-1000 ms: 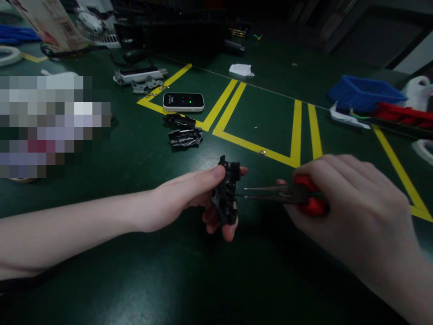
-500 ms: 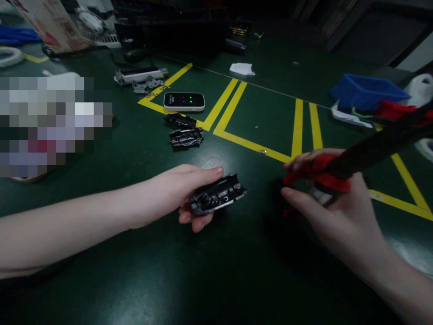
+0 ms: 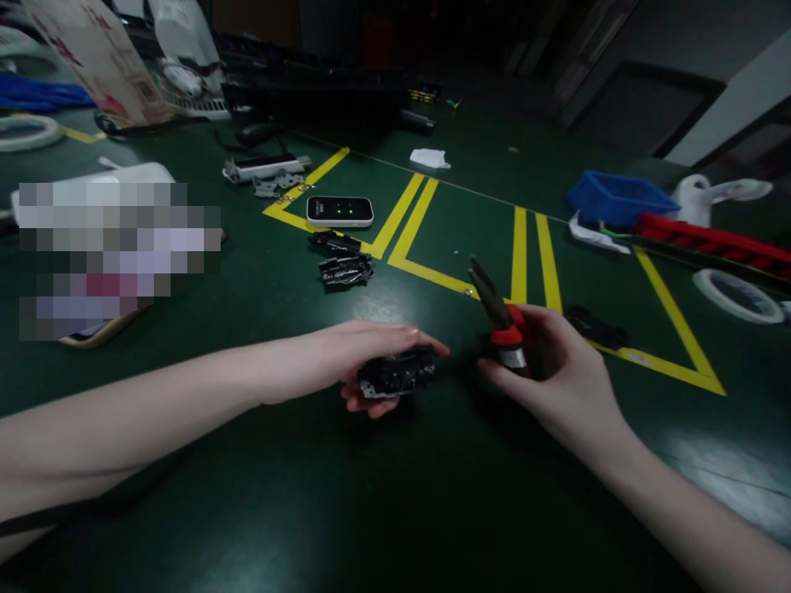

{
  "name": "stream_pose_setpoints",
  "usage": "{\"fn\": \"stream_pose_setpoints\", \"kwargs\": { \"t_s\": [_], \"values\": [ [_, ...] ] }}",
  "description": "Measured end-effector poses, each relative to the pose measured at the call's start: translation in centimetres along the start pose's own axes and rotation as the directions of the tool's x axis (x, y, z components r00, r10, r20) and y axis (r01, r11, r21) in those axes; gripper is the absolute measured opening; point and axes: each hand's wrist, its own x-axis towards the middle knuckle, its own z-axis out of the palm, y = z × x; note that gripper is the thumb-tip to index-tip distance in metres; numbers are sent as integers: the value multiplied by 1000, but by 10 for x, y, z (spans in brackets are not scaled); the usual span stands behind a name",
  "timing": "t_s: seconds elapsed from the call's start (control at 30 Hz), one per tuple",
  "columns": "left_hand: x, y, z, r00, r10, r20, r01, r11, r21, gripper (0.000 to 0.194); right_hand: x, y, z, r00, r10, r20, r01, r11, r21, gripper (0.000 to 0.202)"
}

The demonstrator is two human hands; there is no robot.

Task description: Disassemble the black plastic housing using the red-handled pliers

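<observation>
Near the middle, my left hand [image 3: 376,342] is closed around a black moulded plastic part [image 3: 401,375] with small round fittings along its face. Thumb on top, fingers underneath, it keeps the part just over the green tabletop. To the right, my right hand [image 3: 556,362] grips red-handled needle-nose pliers [image 3: 494,309], their dark jaws pointing up and away. The pliers and the part are apart. Two similar black parts [image 3: 346,269] lie beyond my left hand. A small metal ring [image 3: 468,292] lies on the table beyond the pliers.
Yellow tape lines [image 3: 445,278] cross the table. A white-edged black device [image 3: 339,212] with green lights lies beyond. At right are a blue bin [image 3: 618,198], a red strip [image 3: 710,239], a tape roll [image 3: 738,296] and a flat black piece [image 3: 596,328].
My right hand has turned the pliers, so the jaws now point away instead of toward the camera. My left hand has tilted the black part and stretched a finger over it. The view has shifted.
</observation>
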Motion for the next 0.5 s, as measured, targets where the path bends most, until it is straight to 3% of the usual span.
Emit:
{"fn": "stream_pose_setpoints", "kwargs": {
  "t_s": [0.17,0.27,0.3,0.5],
  "values": [
    [-5,3,-4,999,21,48,-31,980,198,72,-31,1,-10,987,123,-104,-108,984,143,57],
    [-6,2,-1,999,-12,46,-1,963,269,63,-47,9,-14,963,193,-188,-144,959,246,50],
    [-6,2,1,997,-63,45,49,962,269,64,-50,12,-14,956,215,-199,-155,948,278,50],
    [-7,-3,11,999,-11,-46,28,921,388,67,-45,19,-15,944,253,-211,-153,904,400,39]
  ]
}}
